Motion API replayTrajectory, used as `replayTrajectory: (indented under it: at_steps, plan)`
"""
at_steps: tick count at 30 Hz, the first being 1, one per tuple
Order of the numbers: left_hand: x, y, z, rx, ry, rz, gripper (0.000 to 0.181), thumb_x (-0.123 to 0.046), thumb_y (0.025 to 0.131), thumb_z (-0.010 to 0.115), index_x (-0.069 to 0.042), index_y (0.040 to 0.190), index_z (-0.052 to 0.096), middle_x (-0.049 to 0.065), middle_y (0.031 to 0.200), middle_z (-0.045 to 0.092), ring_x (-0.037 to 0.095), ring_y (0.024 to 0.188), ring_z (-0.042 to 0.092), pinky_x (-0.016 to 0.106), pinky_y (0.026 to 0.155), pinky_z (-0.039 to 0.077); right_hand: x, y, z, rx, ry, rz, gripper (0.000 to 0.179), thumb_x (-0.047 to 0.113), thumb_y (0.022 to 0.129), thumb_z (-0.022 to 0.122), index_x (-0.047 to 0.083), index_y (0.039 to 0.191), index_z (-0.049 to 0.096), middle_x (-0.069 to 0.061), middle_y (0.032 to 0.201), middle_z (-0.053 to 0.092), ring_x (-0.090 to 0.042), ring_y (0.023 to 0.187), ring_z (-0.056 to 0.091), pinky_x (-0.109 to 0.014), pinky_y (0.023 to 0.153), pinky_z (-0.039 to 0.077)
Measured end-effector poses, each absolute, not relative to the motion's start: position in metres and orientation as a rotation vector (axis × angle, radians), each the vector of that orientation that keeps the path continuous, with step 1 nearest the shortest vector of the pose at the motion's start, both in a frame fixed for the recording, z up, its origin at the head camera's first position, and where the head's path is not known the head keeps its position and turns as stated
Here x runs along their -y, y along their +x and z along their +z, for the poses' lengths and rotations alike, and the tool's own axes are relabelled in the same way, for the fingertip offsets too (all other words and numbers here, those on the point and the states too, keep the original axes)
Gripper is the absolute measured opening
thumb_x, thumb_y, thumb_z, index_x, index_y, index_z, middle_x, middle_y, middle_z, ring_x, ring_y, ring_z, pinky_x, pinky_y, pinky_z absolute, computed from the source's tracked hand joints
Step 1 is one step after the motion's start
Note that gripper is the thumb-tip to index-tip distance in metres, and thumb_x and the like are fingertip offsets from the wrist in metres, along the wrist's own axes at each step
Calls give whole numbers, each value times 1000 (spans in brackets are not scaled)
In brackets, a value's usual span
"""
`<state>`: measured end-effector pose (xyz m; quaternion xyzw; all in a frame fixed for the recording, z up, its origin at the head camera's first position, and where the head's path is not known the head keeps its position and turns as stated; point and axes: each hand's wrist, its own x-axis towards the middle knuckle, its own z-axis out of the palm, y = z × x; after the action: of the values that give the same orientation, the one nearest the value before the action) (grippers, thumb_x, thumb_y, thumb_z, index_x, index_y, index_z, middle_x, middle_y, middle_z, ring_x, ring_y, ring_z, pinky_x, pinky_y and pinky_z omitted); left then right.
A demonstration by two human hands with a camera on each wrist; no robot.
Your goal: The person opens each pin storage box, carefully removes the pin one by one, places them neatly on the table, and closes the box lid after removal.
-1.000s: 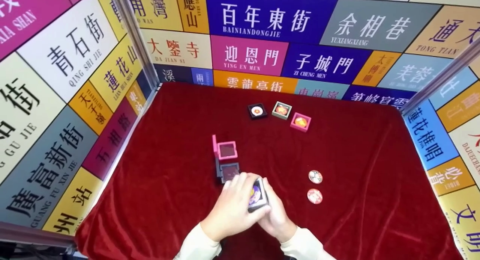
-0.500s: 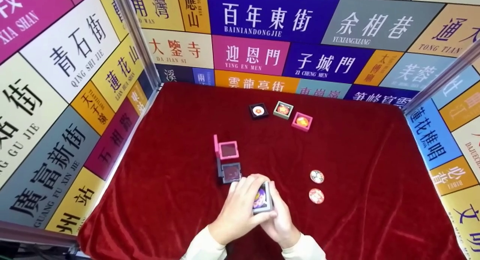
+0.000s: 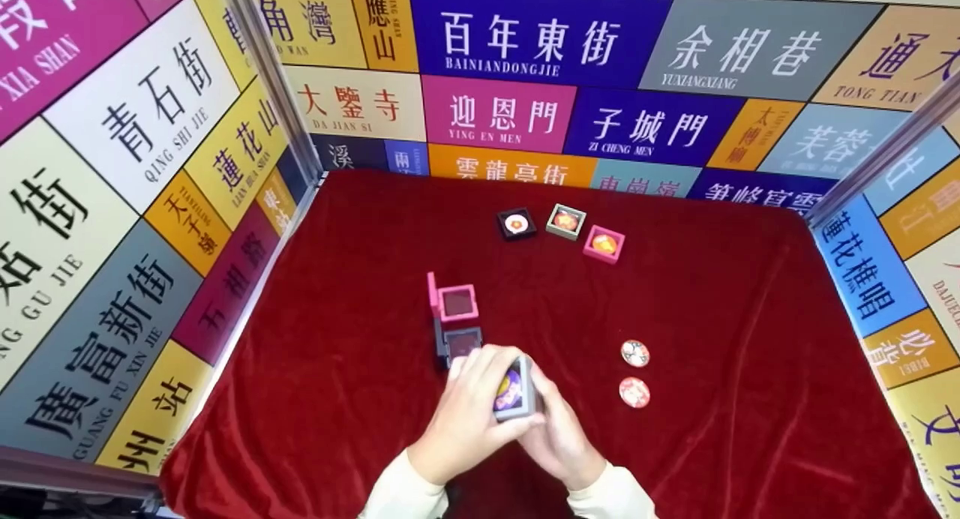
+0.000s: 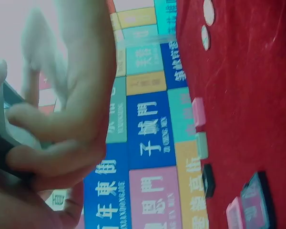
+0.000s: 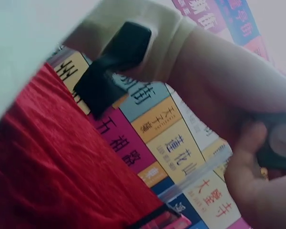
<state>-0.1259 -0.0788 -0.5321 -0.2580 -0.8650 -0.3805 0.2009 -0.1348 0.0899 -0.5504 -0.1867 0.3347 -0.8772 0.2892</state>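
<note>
Both hands hold a small grey square box [image 3: 526, 403] above the cloth, with a purple round badge [image 3: 508, 391] showing inside its frame. My left hand [image 3: 469, 418] covers the box's left side, its thumb along the near edge. My right hand [image 3: 561, 438] grips it from the right and below, partly hidden behind it. In the left wrist view, fingers reach against the dark-looking box [image 4: 8, 143]. The right wrist view shows a thumb on the box [image 5: 270, 155] beside a pale round area.
A pink open-lidded box [image 3: 458, 303] and a dark open box [image 3: 463, 342] stand left of the hands. Two round badges [image 3: 634, 353] lie at right. Behind are black [image 3: 516, 236], green [image 3: 564, 231] and pink boxes [image 3: 602, 256] with badges. Sign panels [image 3: 540, 35] enclose the red cloth [image 3: 720, 316].
The hands, still around the grey box, shift slightly right and then back left in the head view, and the box's tilt varies a little. The other boxes and badges stay put.
</note>
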Motion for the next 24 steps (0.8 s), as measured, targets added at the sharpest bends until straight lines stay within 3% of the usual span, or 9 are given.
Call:
replayTrajectory:
  at_steps: [4,8,15,24]
  plan:
    - [82,-125,-528,2464,-728,-1022,74,-62,89,82,-15,141,60,-4,122,59,16,105,53,38,88,39,-100,-140,-556,-792,-598,-2289,42,26,117,41,26,158,49,-4,143,62,-17,127,61,-34,108,49]
    - [81,-122,-526,2511,-780,-944,78,-63,87,84,-18,144,58,-6,123,59,14,105,52,38,89,39,-108,-145,-560,-776,-642,-2267,49,14,109,43,18,157,46,-8,141,61,-19,123,63,-33,102,53]
    - [79,-120,-522,2553,-818,-881,83,-62,84,86,-16,148,57,-4,128,60,15,114,55,40,97,40,-111,-149,-567,-721,-659,-2256,52,13,104,52,15,156,46,-9,142,60,-21,123,63,-34,103,53]
    - [77,-120,-525,2530,-854,-855,85,-64,85,84,-16,149,56,-6,130,60,14,113,53,38,94,39,-111,-148,-570,-714,-715,-2275,51,14,103,54,12,153,45,-10,139,61,-20,122,63,-34,104,53]
